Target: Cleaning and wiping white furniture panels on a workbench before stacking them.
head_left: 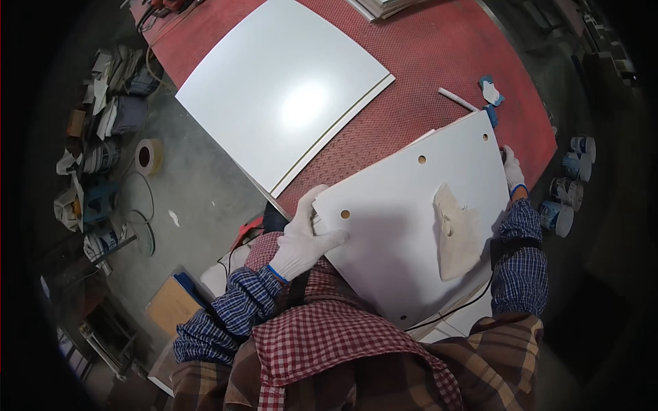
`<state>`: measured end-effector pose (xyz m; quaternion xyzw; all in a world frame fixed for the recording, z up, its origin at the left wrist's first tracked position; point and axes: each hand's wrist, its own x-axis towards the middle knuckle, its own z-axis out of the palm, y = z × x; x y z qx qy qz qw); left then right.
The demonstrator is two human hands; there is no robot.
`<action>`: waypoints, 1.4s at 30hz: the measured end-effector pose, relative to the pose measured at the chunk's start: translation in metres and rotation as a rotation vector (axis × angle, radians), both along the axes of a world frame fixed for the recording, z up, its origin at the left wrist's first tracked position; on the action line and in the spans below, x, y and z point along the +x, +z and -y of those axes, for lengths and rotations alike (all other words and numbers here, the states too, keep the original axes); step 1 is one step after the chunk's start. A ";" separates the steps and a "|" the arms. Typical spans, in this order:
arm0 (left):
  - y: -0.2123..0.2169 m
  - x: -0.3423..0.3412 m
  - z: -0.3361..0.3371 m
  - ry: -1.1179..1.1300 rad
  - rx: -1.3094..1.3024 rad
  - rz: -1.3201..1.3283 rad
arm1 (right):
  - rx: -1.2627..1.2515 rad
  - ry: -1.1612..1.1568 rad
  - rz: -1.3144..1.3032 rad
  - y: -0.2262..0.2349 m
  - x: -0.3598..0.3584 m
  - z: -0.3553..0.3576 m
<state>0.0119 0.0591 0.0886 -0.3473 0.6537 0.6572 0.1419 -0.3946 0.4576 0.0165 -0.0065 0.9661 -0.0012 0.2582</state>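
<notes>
My left hand (301, 236), in a white knit glove, grips the left corner of a white panel (384, 240) with its thumb on top. Several round holes run near the panel's edges. At the panel's far right edge is my right hand (512, 169), gloved too, its fingers curled at the rim and partly hidden. A crumpled cream cloth (458, 233) lies on the panel, touched by neither hand. The panel is in front of my body, its far part over the red table (439, 61).
A stack of large white panels (288, 96) lies on the table's left. Near the right edge are a white stick (458, 99) and a blue-and-white object (490, 90). Paint-type buckets (555, 218) stand on the floor at right; a tape roll (149, 157) lies at left.
</notes>
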 end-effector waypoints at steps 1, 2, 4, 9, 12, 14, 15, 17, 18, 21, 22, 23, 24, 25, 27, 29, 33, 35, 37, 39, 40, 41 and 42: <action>-0.001 0.001 -0.001 0.013 0.001 -0.040 | -0.010 0.029 -0.002 0.000 -0.004 0.004; -0.003 0.003 -0.001 0.021 0.006 -0.084 | -0.016 0.053 -0.007 0.000 -0.005 0.007; -0.005 -0.002 -0.001 -0.016 0.018 -0.101 | -0.247 -0.037 -0.113 0.003 -0.009 -0.023; 0.013 -0.005 0.006 -0.062 -0.011 -0.001 | -1.146 -0.025 -0.307 0.118 0.043 0.088; -0.001 0.004 0.006 -0.034 -0.010 -0.052 | -1.076 0.461 -0.011 0.178 0.136 0.186; 0.000 0.003 0.006 -0.015 -0.020 -0.121 | -0.705 0.897 0.065 0.184 0.172 0.221; 0.003 0.003 0.006 -0.008 -0.004 -0.121 | -0.476 1.070 0.108 0.185 0.186 0.235; 0.007 0.001 0.008 -0.017 -0.031 -0.053 | -0.336 1.103 0.097 0.180 0.203 0.248; 0.003 0.002 0.007 -0.021 -0.045 -0.047 | -0.211 1.134 0.077 0.176 0.208 0.252; -0.001 0.003 0.005 -0.046 -0.083 -0.034 | -0.230 0.907 -0.005 0.172 0.218 0.239; 0.000 0.004 0.005 -0.043 -0.075 -0.034 | -0.330 0.726 0.049 0.170 0.226 0.243; 0.001 0.006 0.006 -0.042 -0.079 -0.035 | -0.323 0.730 0.053 0.163 0.237 0.250; 0.001 0.005 0.006 -0.047 -0.081 -0.042 | -0.376 0.673 -0.089 0.153 0.248 0.256; -0.001 0.005 0.005 -0.045 -0.075 -0.046 | -0.432 0.615 -0.229 0.142 0.255 0.261; -0.004 0.007 0.004 -0.018 -0.063 -0.121 | -0.442 0.655 -0.331 0.129 0.260 0.269; -0.004 0.008 0.004 -0.007 -0.069 -0.129 | -0.669 0.496 -0.302 0.128 0.265 0.286; -0.015 0.013 0.000 0.025 -0.174 -0.169 | -0.619 0.587 -0.237 0.140 0.280 0.338; -0.018 0.011 0.002 0.031 -0.113 -0.199 | -0.361 0.723 -0.209 0.132 0.282 0.354; -0.014 0.010 0.000 -0.009 -0.176 -0.171 | -0.313 0.759 -0.220 0.111 0.271 0.362; -0.010 0.009 0.002 -0.001 -0.196 -0.166 | -0.274 0.762 -0.293 0.105 0.258 0.371; -0.006 0.009 0.006 -0.040 -0.180 -0.143 | -0.296 0.735 -0.307 0.106 0.251 0.376; -0.002 0.009 0.008 -0.079 -0.164 -0.120 | -0.287 0.702 -0.308 0.112 0.248 0.373; -0.008 0.011 0.007 -0.050 -0.192 -0.146 | -0.325 0.707 -0.312 0.115 0.247 0.373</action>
